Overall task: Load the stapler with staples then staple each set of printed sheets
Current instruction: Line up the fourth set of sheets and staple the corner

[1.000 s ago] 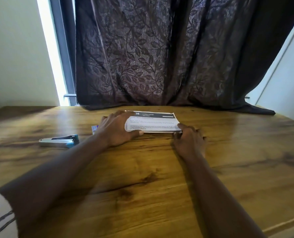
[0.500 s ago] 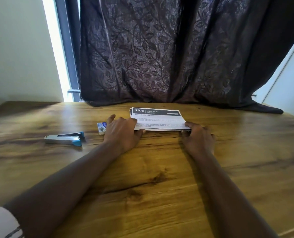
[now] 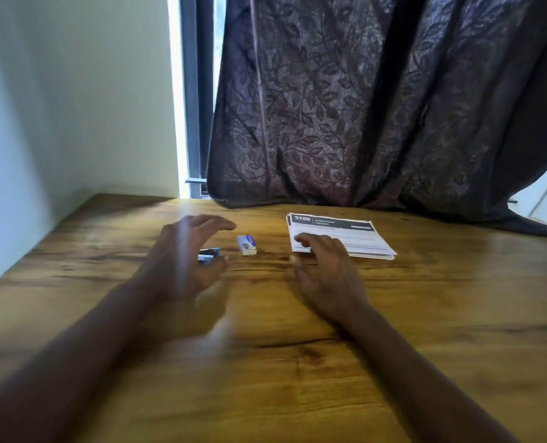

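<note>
Wooden table [image 3: 297, 362] carries stapler [image 3: 209, 254], staple box [image 3: 246, 245], printed sheets [image 3: 355, 233].

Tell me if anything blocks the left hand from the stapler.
Nothing visible does. The left hand is open right over the stapler, whose blue end shows between thumb and fingers. The staple box lies apart to its right, and the sheets farther right.

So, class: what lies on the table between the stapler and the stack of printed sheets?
In the head view, a small staple box lies between the stapler and the printed sheets.
</note>
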The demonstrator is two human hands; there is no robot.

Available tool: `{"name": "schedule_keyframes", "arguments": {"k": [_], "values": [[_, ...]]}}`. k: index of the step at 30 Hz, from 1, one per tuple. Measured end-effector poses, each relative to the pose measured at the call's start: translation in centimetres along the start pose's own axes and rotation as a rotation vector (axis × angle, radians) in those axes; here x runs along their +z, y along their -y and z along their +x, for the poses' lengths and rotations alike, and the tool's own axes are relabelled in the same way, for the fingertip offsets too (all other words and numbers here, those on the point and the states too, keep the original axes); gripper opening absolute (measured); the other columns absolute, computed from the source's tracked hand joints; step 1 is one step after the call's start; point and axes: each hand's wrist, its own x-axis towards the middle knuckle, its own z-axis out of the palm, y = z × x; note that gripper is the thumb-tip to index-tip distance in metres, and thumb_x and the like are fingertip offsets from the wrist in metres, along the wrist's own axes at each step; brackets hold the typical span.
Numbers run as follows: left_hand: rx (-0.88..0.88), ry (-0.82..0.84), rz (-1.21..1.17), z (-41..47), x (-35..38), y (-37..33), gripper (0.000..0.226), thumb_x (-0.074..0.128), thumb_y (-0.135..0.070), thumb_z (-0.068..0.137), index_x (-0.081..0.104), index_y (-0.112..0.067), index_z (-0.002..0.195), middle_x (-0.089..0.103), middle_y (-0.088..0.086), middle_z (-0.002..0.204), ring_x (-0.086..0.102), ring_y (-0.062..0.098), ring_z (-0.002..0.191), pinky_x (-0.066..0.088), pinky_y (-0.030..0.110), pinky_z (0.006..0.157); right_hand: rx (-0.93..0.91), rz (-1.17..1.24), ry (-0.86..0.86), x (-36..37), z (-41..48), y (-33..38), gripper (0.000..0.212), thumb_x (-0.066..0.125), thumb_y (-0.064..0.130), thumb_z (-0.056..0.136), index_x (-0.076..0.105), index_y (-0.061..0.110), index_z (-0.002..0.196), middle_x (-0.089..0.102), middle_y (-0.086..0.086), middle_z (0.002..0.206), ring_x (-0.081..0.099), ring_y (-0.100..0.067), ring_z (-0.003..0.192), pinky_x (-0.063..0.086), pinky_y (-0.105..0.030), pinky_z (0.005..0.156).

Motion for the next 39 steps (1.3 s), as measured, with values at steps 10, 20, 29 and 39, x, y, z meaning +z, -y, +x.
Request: {"name": "schedule_keyframes", "arguments": {"k": [10, 20, 29, 39], "values": [[-0.256, 0.181, -0.128, -0.8, 0.0, 4.9, 0.066, 0.067, -0.050, 0.065, 0.072, -0.027, 0.127, 0.061, -0.001, 0.136, 0.058, 0.022, 0.122, 0.050, 0.044, 0.105, 0.153, -0.031, 0.174, 5.7, 4.7, 7.9, 0.054, 0.053, 0.054, 0.097, 0.053, 0.026, 0.144, 0.058, -0.002, 0.136, 0.045, -0.022, 0.126, 0.043, -0.041, 0.105], [-0.175, 0.045, -0.142, -0.8, 0.6, 5.0, 0.029, 0.073, -0.049, 0.087, 0.075, -0.034, 0.112, 0.058, -0.010, 0.087, 0.058, 0.012, 0.082, 0.039, 0.028, 0.068, 0.215, 0.100, 0.045, 4.9, 3.5, 7.9, 0.034, 0.070, 0.031, 0.091, 0.073, 0.019, 0.123, 0.074, -0.001, 0.120, 0.064, -0.016, 0.110, 0.049, -0.030, 0.098], [-0.161, -0.237, -0.325, -1.1, 1.4, -4.7, 0.047, 0.077, -0.044, 0.088, 0.070, -0.018, 0.126, 0.073, -0.004, 0.084, 0.066, 0.010, 0.072, 0.055, 0.029, 0.069, 0.417, 0.151, -0.244, -5.3, -4.8, -0.4, 0.043, 0.079, 0.024, 0.084, 0.069, 0.017, 0.125, 0.076, 0.000, 0.110, 0.069, -0.008, 0.088, 0.053, -0.024, 0.082], [-0.348, -0.039, -0.230, 2.3, 7.3, -18.2, 0.046, 0.070, -0.045, 0.088, 0.067, -0.009, 0.117, 0.073, 0.007, 0.111, 0.066, 0.027, 0.100, 0.049, 0.035, 0.073, 0.444, 0.055, -0.135, -9.4, -8.1, -7.2, 0.050, 0.070, 0.022, 0.089, 0.059, 0.025, 0.137, 0.073, 0.001, 0.112, 0.067, -0.016, 0.096, 0.054, -0.031, 0.084]]}}
